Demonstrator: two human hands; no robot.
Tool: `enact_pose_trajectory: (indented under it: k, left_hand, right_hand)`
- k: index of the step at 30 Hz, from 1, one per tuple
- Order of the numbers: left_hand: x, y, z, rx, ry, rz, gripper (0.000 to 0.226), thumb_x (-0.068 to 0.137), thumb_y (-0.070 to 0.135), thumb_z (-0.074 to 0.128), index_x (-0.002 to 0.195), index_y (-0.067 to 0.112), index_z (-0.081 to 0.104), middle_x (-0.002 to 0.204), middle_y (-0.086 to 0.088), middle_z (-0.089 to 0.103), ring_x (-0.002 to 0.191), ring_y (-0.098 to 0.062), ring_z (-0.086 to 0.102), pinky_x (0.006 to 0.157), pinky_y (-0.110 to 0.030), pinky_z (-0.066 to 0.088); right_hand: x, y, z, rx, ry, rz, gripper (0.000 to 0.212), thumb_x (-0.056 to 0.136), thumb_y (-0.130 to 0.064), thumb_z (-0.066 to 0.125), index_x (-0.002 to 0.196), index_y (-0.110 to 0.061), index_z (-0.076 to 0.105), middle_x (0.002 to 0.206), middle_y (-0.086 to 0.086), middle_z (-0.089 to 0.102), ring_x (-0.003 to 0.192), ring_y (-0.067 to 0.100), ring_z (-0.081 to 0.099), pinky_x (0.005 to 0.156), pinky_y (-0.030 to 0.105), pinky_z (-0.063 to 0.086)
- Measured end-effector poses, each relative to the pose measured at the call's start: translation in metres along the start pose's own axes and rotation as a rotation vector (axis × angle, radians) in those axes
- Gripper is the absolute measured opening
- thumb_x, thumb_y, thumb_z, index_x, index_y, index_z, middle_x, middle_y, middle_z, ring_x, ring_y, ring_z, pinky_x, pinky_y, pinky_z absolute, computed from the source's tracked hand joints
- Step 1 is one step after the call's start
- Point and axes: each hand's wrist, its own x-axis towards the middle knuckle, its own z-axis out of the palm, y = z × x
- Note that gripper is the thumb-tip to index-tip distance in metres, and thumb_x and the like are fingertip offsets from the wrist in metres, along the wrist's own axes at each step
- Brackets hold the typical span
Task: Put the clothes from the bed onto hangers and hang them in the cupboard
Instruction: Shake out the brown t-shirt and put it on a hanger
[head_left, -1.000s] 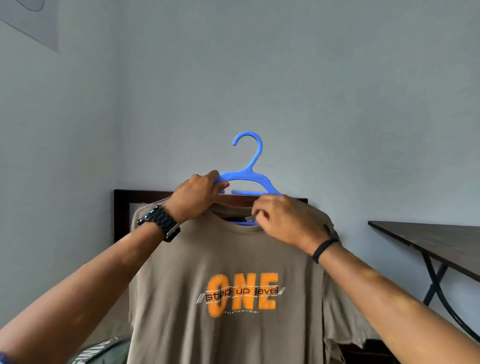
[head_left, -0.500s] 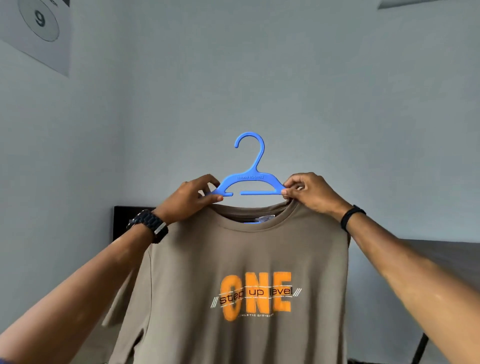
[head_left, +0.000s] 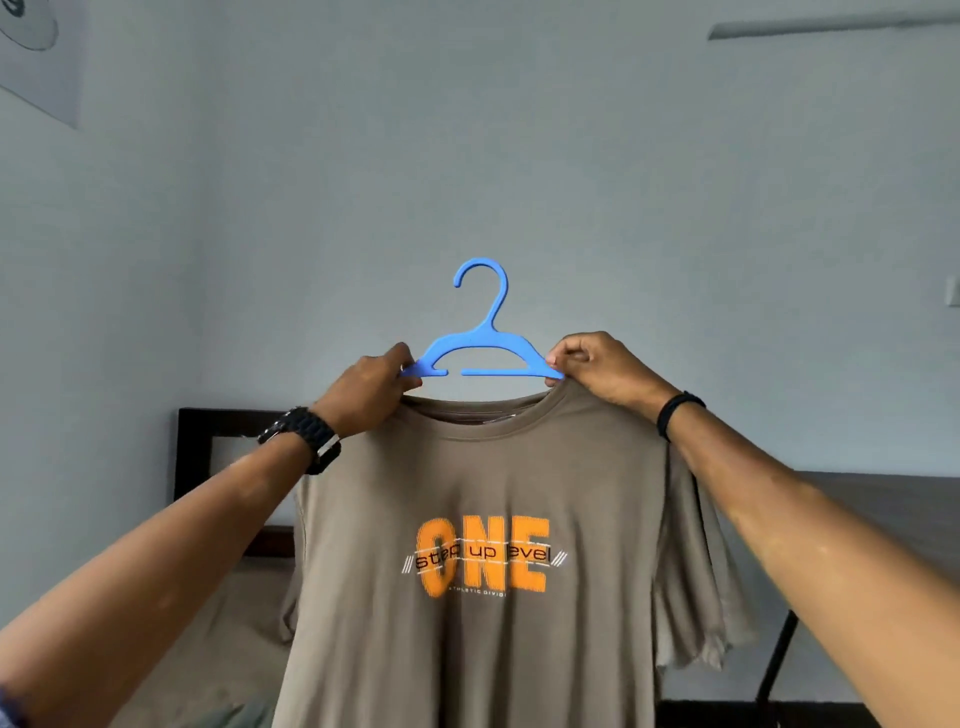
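A taupe T-shirt (head_left: 483, 467) with an orange "ONE" print hangs in the air in front of me, front facing me. A blue plastic hanger (head_left: 480, 348) pokes out of its neck opening, hook upright. My left hand (head_left: 369, 395) pinches the hanger's left arm together with the shirt's shoulder. My right hand (head_left: 597, 366) pinches the hanger's right tip and the collar edge there. The hanger's ends are hidden under my fingers and the cloth. The cupboard is not in view.
A dark wooden headboard (head_left: 197, 452) stands against the grey wall behind the shirt, with the bed (head_left: 228, 623) below it at the lower left. A dark table (head_left: 883, 504) on black metal legs sits at the right. A poster (head_left: 36, 52) hangs at the top left.
My right hand moved from the middle of the collar out to the hanger's right tip, and the shirt now hangs straighter and spread wider. The view tilted up a little.
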Motion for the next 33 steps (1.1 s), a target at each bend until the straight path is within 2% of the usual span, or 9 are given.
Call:
enact_pose_trajectory:
  k: [3, 5, 9, 12, 16, 20, 24, 27, 33]
  left_hand:
    - [0.004, 0.011, 0.007, 0.132, 0.050, 0.042, 0.012, 0.099, 0.013, 0.042, 0.107, 0.005, 0.041, 0.094, -0.017, 0.059, 0.077, -0.036, 0.049, 0.064, -0.035, 0.035]
    - [0.009, 0.021, 0.009, 0.173, 0.120, 0.077, 0.014, 0.099, 0.010, 0.039, 0.112, 0.005, 0.040, 0.102, -0.017, 0.062, 0.087, -0.039, 0.056, 0.070, -0.036, 0.035]
    - [0.025, 0.051, 0.009, 0.252, 0.200, 0.072, 0.020, 0.099, 0.010, 0.031, 0.117, 0.009, 0.039, 0.105, -0.015, 0.064, 0.096, -0.037, 0.060, 0.104, -0.049, 0.026]
    - [0.044, 0.080, 0.009, 0.298, 0.234, 0.044, 0.026, 0.097, 0.007, 0.029, 0.119, 0.014, 0.039, 0.101, -0.012, 0.062, 0.092, -0.034, 0.062, 0.113, -0.057, 0.005]
    - [0.075, 0.139, 0.006, 0.285, 0.256, 0.034, 0.024, 0.098, 0.010, 0.026, 0.114, 0.016, 0.043, 0.092, -0.006, 0.060, 0.090, -0.030, 0.063, 0.109, -0.063, -0.011]
    - [0.113, 0.224, 0.012, 0.107, 0.342, 0.055, 0.026, 0.101, 0.018, 0.026, 0.116, 0.015, 0.047, 0.100, -0.008, 0.059, 0.102, -0.031, 0.057, 0.110, -0.064, -0.007]
    - [0.143, 0.327, 0.047, -0.322, 0.435, 0.063, 0.033, 0.101, 0.024, 0.032, 0.128, 0.016, 0.048, 0.132, -0.014, 0.046, 0.131, -0.029, 0.035, 0.113, -0.060, 0.002]
    - [0.141, 0.415, 0.095, -0.637, 0.470, 0.125, 0.040, 0.100, 0.026, 0.035, 0.138, 0.016, 0.040, 0.144, -0.013, 0.037, 0.140, -0.028, 0.024, 0.114, -0.057, 0.005]
    - [0.106, 0.581, 0.221, -0.600, 0.220, 0.523, 0.061, 0.095, 0.046, 0.010, 0.149, 0.021, 0.022, 0.159, -0.003, 0.013, 0.147, -0.020, 0.002, 0.116, -0.048, -0.007]
  right_hand:
    - [-0.012, 0.004, -0.023, -0.106, -0.008, 0.074, 0.011, 0.092, -0.025, 0.062, 0.090, -0.014, 0.065, 0.089, 0.001, 0.069, 0.084, 0.012, 0.062, 0.075, 0.015, 0.042]
    - [-0.025, 0.008, -0.045, -0.281, -0.096, 0.148, 0.024, 0.088, -0.037, 0.066, 0.095, -0.014, 0.067, 0.095, 0.003, 0.070, 0.091, 0.015, 0.063, 0.080, 0.024, 0.045]
    - [-0.051, -0.007, -0.091, -0.407, -0.086, 0.194, 0.031, 0.087, -0.037, 0.067, 0.095, -0.007, 0.069, 0.097, 0.010, 0.069, 0.090, 0.021, 0.062, 0.080, 0.030, 0.045]
    - [-0.069, -0.022, -0.132, -0.400, -0.016, 0.200, 0.026, 0.084, -0.036, 0.070, 0.086, -0.010, 0.070, 0.081, 0.002, 0.067, 0.078, 0.012, 0.060, 0.071, 0.024, 0.043]
    - [-0.089, -0.025, -0.188, -0.333, 0.187, 0.209, 0.037, 0.082, -0.036, 0.072, 0.059, -0.012, 0.055, 0.049, -0.013, 0.047, 0.049, 0.002, 0.042, 0.054, 0.020, 0.031]
    - [-0.113, -0.022, -0.255, -0.251, 0.370, 0.172, 0.034, 0.083, -0.032, 0.071, 0.073, -0.001, 0.061, 0.069, 0.008, 0.058, 0.065, 0.015, 0.051, 0.064, 0.028, 0.036]
    - [-0.150, -0.006, -0.332, -0.266, 0.603, 0.157, 0.032, 0.084, -0.027, 0.071, 0.079, 0.005, 0.064, 0.074, 0.010, 0.062, 0.069, 0.018, 0.056, 0.067, 0.029, 0.041]
    - [-0.186, 0.018, -0.388, -0.343, 0.755, 0.176, 0.027, 0.084, -0.026, 0.071, 0.081, 0.001, 0.067, 0.075, 0.008, 0.063, 0.069, 0.016, 0.057, 0.067, 0.028, 0.043]
    - [-0.254, 0.075, -0.490, -0.451, 0.876, 0.266, 0.019, 0.085, -0.024, 0.071, 0.072, -0.011, 0.065, 0.066, 0.000, 0.060, 0.057, 0.006, 0.053, 0.053, 0.017, 0.042]
